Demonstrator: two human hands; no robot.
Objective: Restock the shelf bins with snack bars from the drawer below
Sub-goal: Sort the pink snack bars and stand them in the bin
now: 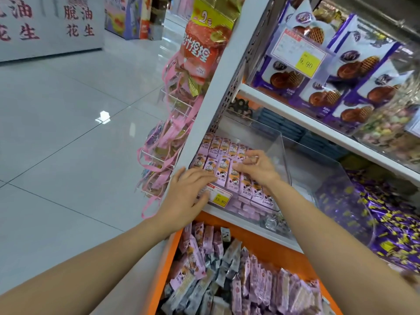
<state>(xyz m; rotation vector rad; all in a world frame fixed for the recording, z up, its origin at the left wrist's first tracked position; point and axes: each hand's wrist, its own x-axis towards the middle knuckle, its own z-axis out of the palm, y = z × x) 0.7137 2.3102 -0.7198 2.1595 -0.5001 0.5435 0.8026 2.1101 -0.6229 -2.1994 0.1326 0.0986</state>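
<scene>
Pink wrappers filled the clear bin [273,142] on the lower shelf [216,210], where the snack bars [221,172] lay in two rows, side by side, printed faces up. About six showed in the back row and about seven in the front one, some partly hidden under a wrist. Each bar's long axis ran from the front of the shelf toward its back, with the ends of the front row at the bin's front wall.

Both hands were at this bin. The left hand [191,192] lay spread at the front left corner, fingers straight, its fingertips near the one yellow price tag [220,198] on the bin's front. The right hand [259,167] rested on top of the bars farther in, fingers lightly bent and pointing left; whether it pinched a bar I could not tell.

Below the shelf, one orange drawer [169,264] stood pulled out, heaped with loose bars [256,276] in pink and greyish wrappers, too many to count, pointing every which way.

Just beside the bin on the right, a second clear bin held purple sweets [386,214].
</scene>
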